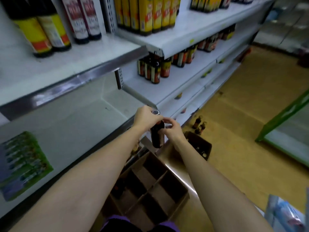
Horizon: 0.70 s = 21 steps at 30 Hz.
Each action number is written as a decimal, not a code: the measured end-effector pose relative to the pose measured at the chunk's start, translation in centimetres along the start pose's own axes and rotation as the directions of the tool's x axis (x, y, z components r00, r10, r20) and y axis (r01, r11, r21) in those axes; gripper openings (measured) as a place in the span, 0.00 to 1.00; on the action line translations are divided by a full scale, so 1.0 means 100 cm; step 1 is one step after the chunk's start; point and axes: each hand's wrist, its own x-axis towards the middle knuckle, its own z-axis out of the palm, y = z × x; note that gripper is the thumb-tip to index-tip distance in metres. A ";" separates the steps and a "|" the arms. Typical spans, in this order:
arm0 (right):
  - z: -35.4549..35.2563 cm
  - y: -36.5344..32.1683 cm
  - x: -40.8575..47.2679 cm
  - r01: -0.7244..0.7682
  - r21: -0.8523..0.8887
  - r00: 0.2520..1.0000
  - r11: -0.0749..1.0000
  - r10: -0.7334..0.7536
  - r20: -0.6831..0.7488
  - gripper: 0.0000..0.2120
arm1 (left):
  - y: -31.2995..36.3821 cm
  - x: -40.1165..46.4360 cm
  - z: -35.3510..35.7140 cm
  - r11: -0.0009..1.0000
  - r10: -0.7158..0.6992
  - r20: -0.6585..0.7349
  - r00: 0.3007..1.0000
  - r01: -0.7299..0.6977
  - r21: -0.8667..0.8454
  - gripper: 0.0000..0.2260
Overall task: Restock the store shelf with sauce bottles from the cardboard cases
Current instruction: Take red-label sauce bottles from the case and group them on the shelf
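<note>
Standing over the open cardboard case [150, 186], the person has both bare arms stretched out above its dividers; most cells look empty, with dark bottle tops just visible in the shadowed cells nearest the shelving. Just beyond the case, both hands meet on one dark sauce bottle [157, 136], held upright in the air above the case's far edge. The left hand [145, 117] has its grip curled round the neck just under the silver cap, and the right hand [173, 129] pinches the bottle's shoulder with its fingertips. Beside the case to the left lies the bare lower shelf [80, 124], with a green printed sheet [23, 164] on its near end. Past the case, a second carton [199, 144] sits on the floor with a few loose bottles [199, 124] beyond it, and higher shelves carry standing rows.

This looks like the carrying step: bottle out of the case, not yet shelved. Next it likely needs moving left over the bare shelf and setting down upright.
</note>
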 end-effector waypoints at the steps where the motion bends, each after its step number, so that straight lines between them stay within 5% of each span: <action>1: -0.004 -0.009 0.001 0.026 -0.011 0.999 1.000 -0.025 0.029 0.27 | 0.013 0.000 -0.007 0.999 0.029 -0.051 0.998 -0.030 -0.024 0.18; 7: -0.023 -0.071 -0.001 0.138 0.012 0.990 0.990 -0.138 0.003 0.31 | 0.092 0.003 -0.053 0.950 0.179 -0.153 0.972 -0.211 -0.230 0.14; 11: -0.037 -0.109 -0.005 0.169 0.047 0.975 0.985 -0.159 -0.156 0.31 | 0.123 0.009 -0.076 0.869 0.276 0.058 0.959 -0.224 -0.442 0.14; 14: -0.049 -0.122 -0.014 0.190 0.140 0.953 0.972 -0.148 -0.264 0.27 | 0.125 0.021 -0.078 0.825 0.205 0.118 0.971 -0.107 -0.555 0.16; 21: -0.098 -0.144 -0.015 0.259 0.236 0.912 0.937 -0.157 -0.378 0.24 | 0.127 0.021 -0.014 0.921 0.128 0.313 0.941 0.004 -0.389 0.20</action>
